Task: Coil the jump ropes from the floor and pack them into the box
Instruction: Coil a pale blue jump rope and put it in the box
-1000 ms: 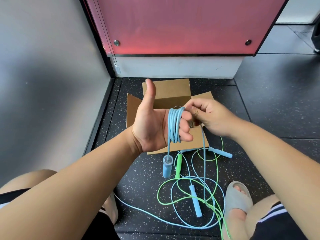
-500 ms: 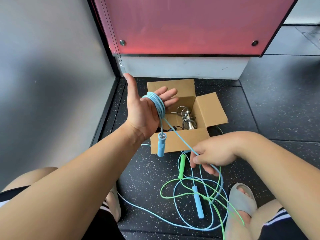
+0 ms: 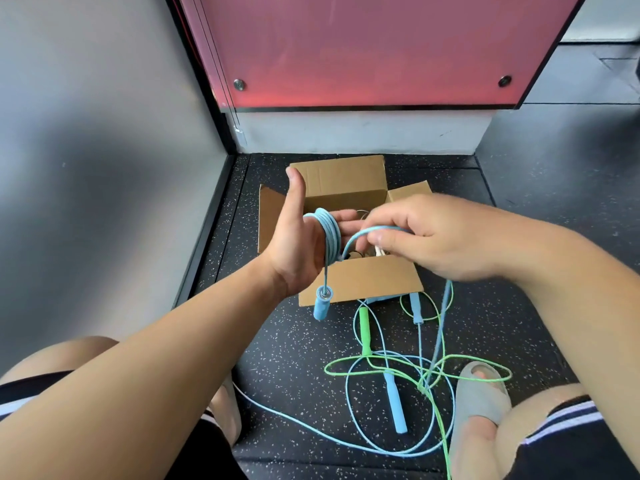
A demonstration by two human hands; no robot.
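Head view (the only one). The left hand (image 3: 294, 251) is up over the cardboard box (image 3: 346, 178), thumb up, fingers stretched roughly straight to the right. Several turns of the blue jump rope (image 3: 328, 237) are wound round those fingers. One dangling blue handle (image 3: 322, 303) hangs from the coil below the wrist, in front of the box's near flap.

The right hand (image 3: 440, 237) is just beside the left fingertips, thumb and forefinger pinching the free run of the same cord. The cord arcs from the coil to the pinch, then drops from under the hand to the floor (image 3: 284, 358).

The box is open with its flaps out and something metallic inside (too hidden to name). I cannot tell whether any rope is in it.

On the floor near the slide sandal (image 3: 481, 393), slack blue cord lies in loose loops, crossed with a green jump rope (image 3: 365, 330). A loose blue handle (image 3: 394, 407) lies among the loops and another sits just by the box front.

Step, as I read it: mid-coil on a blue rope, with plenty of slack left and the green one untouched. The next move calls for carrying the pinched cord round the left fingers for another turn. The right hand should let slack slide through, since the green crossings look likely to snag and drag along.
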